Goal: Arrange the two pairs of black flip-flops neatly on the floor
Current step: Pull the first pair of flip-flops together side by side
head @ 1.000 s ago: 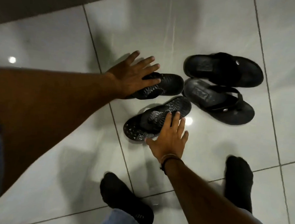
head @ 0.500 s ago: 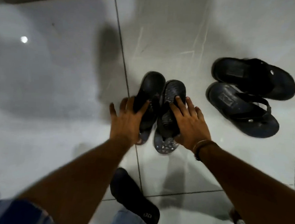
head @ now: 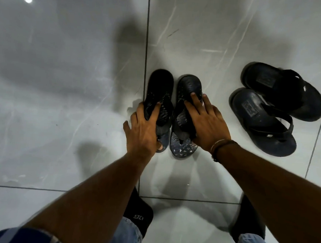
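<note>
The left hand (head: 143,133) lies over the strap of one patterned flip-flop (head: 160,95), fingers curled around its outer edge and thumb tucked by the toe end, so it grasps that sandal while it sits flat on the floor (head: 66,80). The right hand (head: 205,123) presses down on the second patterned flip-flop (head: 187,104), fingers spread across the strap and footbed, palm over the outer edge; this looks more like a flat hold than a closed grip. Between the two hands the sandals lie side by side, nearly touching, heels pointing away from the person and toes toward them. One hand on each sandal makes sense: each outer edge can be nudged inward until the pair sits parallel and level.

Off to the right of the right hand, well apart from it, the other pair (head: 266,116) lies untouched, its two sandals touching each other but angled across the tile rather than matching the first pair. Judging by that, the first pair is almost squared up, and the second pair probably needs turning to match.

Below the forearms, two feet in black socks (head: 139,216) stand on the tiles.
</note>
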